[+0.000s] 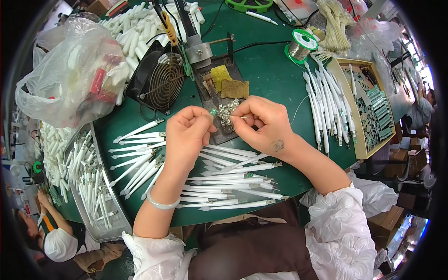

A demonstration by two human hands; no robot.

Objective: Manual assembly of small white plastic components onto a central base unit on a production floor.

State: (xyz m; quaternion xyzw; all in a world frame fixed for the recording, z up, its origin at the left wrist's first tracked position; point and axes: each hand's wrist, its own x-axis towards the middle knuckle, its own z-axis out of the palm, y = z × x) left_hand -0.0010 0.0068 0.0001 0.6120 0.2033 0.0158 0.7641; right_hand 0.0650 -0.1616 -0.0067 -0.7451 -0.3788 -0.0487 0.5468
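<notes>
My left hand (189, 130) pinches a small green circuit board (213, 112) between thumb and fingertips. Close by on the right, my right hand (266, 122) is closed in a pinch on a thin wire-like piece (243, 116), most of it covered by the fingers. Behind the fingertips lies a heap of small silvery bits (227, 111) on a dark metal base. Below and between my forearms, several white candle-shaped sticks (228, 190) with flame-like tips lie in rows, metal and green parts at their other ends. More such sticks (140, 161) are left of my left wrist.
A soldering stand (198, 52) rises behind the hands, with yellow-brown sponges (234, 88) and a black fan (161, 81) beside it. A solder spool (302, 44) and a box of circuit boards (358, 140) stand right. Left are a plastic bag (60, 79), a metal tray (114, 198) and another person (60, 242).
</notes>
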